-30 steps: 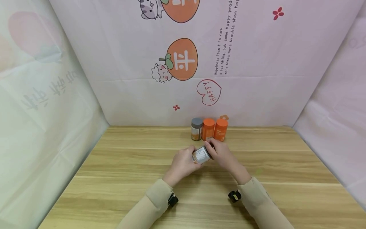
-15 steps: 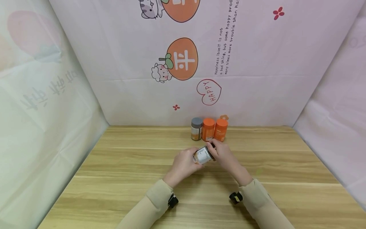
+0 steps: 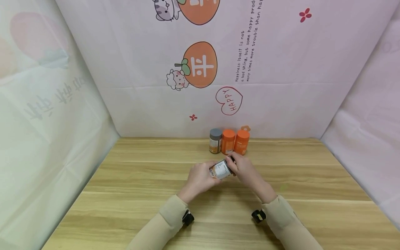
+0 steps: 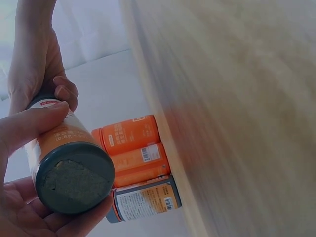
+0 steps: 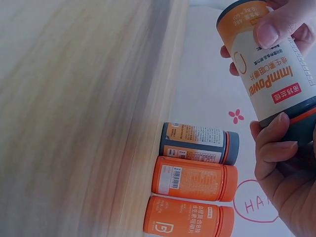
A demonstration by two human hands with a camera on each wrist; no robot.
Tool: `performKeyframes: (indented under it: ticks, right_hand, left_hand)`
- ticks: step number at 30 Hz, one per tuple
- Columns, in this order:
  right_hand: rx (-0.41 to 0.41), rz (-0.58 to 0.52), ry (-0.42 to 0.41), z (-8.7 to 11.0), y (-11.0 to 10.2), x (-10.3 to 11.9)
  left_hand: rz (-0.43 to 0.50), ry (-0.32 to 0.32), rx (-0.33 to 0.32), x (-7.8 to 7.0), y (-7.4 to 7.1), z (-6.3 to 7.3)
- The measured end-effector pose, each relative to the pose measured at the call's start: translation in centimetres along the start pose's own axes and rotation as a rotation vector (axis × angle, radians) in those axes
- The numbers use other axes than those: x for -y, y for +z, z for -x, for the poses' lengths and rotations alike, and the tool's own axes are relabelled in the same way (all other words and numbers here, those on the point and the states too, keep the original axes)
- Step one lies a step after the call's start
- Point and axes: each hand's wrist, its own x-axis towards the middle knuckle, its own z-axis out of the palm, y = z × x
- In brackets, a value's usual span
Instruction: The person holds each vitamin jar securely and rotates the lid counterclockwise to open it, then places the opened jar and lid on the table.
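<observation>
A vitamin bottle point(image 3: 221, 169) with a white and orange label is held tilted above the table, its cap end towards the right. Around the body of it my left hand point(image 3: 201, 176) is wrapped, thumb across the label in the right wrist view. My right hand point(image 3: 245, 169) grips the dark cap point(image 5: 302, 129) with curled fingers, which cover much of it. An orange band point(image 5: 303, 116) shows at the cap's lower edge. In the left wrist view the bottle's dark base point(image 4: 74, 178) faces the camera.
Behind the hands, near the back wall, stand a grey-capped bottle point(image 3: 215, 141) and two orange bottles point(image 3: 228, 142), side by side and upright. The wooden table point(image 3: 150, 173) meets a printed white cloth point(image 3: 150, 111) at its back edge; pale cloth also hangs at both sides.
The bottle has shifted very slightly in my hands, and my right wrist has moved a little to the right. Both hands keep their grip. The standing bottles stay in place.
</observation>
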Motion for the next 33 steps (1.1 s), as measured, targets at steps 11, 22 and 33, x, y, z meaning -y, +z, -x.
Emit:
performKeyframes:
  ticks: [11, 22, 33]
  right_hand:
    - [-0.017, 0.035, -0.009, 0.10, -0.01, -0.12]
    - [-0.018, 0.044, 0.019, 0.25, 0.02, -0.08]
    - [-0.015, 0.045, -0.001, 0.28, -0.01, -0.20]
  left_hand:
    - [-0.001, 0.010, 0.017, 0.02, -0.32, -0.26]
    - [0.003, 0.017, 0.035, 0.16, -0.38, -0.43]
    - [0.092, 0.037, 0.059, 0.52, -0.55, -0.53]
